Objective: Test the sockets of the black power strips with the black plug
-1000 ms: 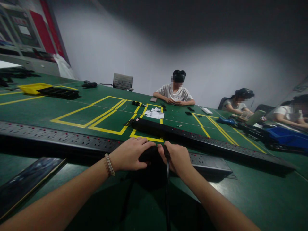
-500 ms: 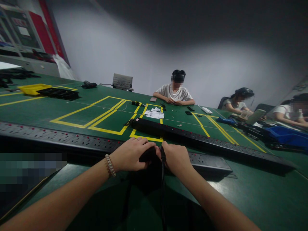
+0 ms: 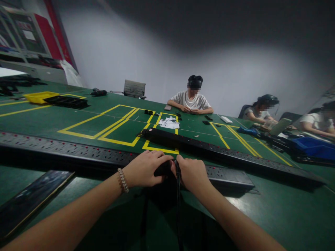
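My left hand (image 3: 143, 169), with a beaded bracelet on its wrist, is closed over a black part (image 3: 162, 168) in the middle of the near long black power strip (image 3: 65, 150). Right beside it, my right hand (image 3: 193, 173) is closed around a black cable (image 3: 178, 202) that runs down toward me. The two hands nearly touch. What lies under the fingers is hidden.
A second long power strip (image 3: 222, 151) lies behind on the green table (image 3: 274, 209) with yellow tape lines. A dark phone (image 3: 31, 197) lies at my left. Three people sit across and to the right. A yellow tray (image 3: 39, 97) and blue bin (image 3: 314, 148) stand farther off.
The hands have drawn closer together on the black part and the cable has shifted slightly left. The view has drifted a little to the left.
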`<state>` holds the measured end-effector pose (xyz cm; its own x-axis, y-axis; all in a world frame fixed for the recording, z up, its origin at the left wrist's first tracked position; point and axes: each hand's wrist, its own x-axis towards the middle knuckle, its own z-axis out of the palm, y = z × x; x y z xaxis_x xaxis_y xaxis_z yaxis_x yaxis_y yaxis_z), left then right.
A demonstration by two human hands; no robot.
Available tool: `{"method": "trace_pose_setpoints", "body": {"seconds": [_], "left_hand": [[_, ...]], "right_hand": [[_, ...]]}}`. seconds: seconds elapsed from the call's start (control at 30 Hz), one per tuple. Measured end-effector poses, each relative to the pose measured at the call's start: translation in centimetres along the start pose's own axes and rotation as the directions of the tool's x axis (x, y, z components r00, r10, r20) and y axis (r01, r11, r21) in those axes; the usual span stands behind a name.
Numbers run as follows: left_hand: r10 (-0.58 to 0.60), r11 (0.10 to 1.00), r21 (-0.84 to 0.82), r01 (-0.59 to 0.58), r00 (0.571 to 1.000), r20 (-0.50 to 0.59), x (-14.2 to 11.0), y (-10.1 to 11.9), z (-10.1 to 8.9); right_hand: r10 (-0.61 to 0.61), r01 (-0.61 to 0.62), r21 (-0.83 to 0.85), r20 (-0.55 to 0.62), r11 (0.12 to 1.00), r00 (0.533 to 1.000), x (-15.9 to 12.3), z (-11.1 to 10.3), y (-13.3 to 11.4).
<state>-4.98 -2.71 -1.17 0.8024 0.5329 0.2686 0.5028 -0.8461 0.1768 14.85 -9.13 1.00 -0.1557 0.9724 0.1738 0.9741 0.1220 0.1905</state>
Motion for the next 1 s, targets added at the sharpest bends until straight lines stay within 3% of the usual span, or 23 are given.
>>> {"method": "trace_pose_setpoints", "body": {"seconds": [0.33,1.0], "left_hand": [[-0.004,1.0,-0.006,0.004,1.0,0.019,0.15,0.08,0.06],[0.015,0.999,-0.029,-0.014,0.999,0.036,0.57,-0.51,0.27]], "right_hand": [[-0.058,0.059,-0.015,0.042,0.998,0.997,0.07,-0.27,0.46],[0.019,-0.018,-0.011,0.062,1.0,0.998,0.04,-0.26,-0.22]]}}
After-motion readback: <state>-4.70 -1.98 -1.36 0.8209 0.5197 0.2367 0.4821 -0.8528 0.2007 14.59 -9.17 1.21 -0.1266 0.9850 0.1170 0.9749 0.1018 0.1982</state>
